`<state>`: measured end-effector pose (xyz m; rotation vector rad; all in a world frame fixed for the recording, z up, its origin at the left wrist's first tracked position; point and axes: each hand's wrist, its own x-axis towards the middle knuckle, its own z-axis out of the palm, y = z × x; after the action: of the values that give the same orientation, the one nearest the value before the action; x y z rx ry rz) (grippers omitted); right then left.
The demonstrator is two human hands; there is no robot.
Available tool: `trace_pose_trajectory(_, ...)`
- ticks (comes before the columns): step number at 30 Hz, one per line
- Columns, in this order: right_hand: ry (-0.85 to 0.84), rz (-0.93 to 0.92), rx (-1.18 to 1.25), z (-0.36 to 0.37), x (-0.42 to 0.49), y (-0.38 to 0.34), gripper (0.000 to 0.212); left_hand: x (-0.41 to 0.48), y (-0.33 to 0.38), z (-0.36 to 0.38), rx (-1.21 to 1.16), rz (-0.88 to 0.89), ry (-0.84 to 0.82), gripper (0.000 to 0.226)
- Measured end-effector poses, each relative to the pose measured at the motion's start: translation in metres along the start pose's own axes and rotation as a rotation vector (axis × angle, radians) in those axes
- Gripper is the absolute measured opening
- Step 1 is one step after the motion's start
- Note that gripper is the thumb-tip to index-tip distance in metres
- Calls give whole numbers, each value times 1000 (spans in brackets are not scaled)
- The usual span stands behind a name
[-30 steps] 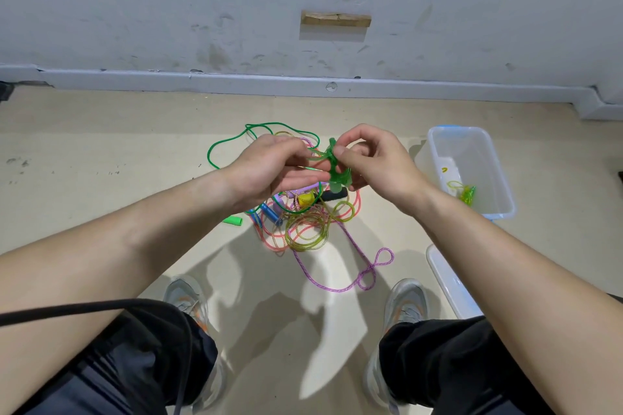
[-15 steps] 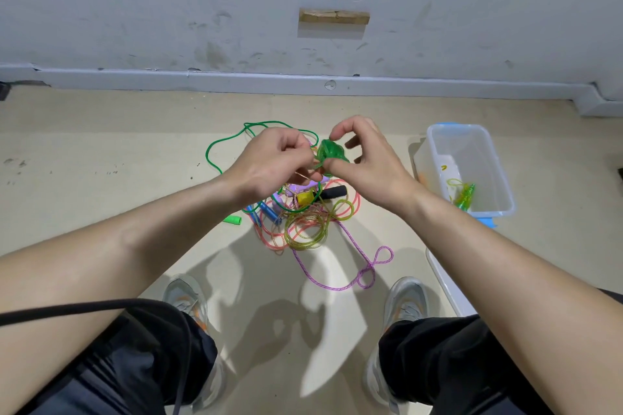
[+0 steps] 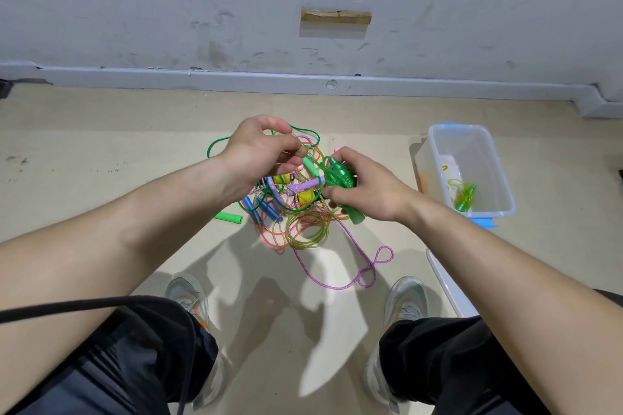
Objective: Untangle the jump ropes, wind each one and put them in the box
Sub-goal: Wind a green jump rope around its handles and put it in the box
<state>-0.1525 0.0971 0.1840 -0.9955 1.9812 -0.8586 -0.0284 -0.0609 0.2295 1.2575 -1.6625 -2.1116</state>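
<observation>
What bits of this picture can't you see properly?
Head view:
- Green handles: mostly covered by the right grip.
- Rope tangle: strands overlap, partly behind the left grip; cannot trace any one.
- White plastic piece: cut off by the right forearm.
- Box contents: too small to count.

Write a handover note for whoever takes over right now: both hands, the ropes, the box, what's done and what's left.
Left hand: fingers pinch a greenish cord above the pile.
Right hand: grips the green handles.
Tangled pile: on the floor ahead of the feet, with pink, purple, blue and yellow ropes knotted together.
Box: right of the pile, one wound rope inside.
Done: one rope boxed.
Left: probably finish winding the green one, box it, then untangle and wind the rest.
</observation>
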Motion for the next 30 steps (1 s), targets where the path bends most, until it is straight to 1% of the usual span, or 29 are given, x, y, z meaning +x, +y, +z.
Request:
trace_pose_trajectory(4,-66,53,40,6,-1,-2,33,7,1,0,-188,-144,47,20)
trace_pose_trajectory(6,-89,44,34,10,-1,-5,38,12,4,-3,-238,-154,78,21)
trace_pose_trajectory(8,-93,32,-38,13,0,-8,39,17,6,-5,-247,-147,127,23)
trace_pose_trajectory(13,-88,-5,-145,20,0,-18,45,28,5,-9,-113,-79,201,26)
trace_pose_trajectory(17,-92,8,-148,25,1,-14,49,30,-2,-10,33,7,144,21)
trace_pose_trajectory(19,-60,56,-62,22,-1,-11,54,29,-5,-7,90,43,95,15)
trace_pose_trajectory(20,-57,93,32,20,-3,-10,52,29,-8,-6,123,60,80,13)
trace_pose_trajectory(23,-89,199,448,15,-9,-13,24,28,-10,-1,172,92,73,10)
trace_pose_trajectory(25,-98,255,720,12,-12,-13,17,28,-10,5,139,91,59,8)
trace_pose_trajectory(26,-92,275,805,10,-13,-13,17,28,-9,8,124,84,52,6)
trace_pose_trajectory(28,-66,291,880,5,-16,-13,15,28,-10,16,122,61,48,7)
trace_pose_trajectory(30,-15,270,892,-1,-21,-12,17,27,-15,25,160,44,58,15)
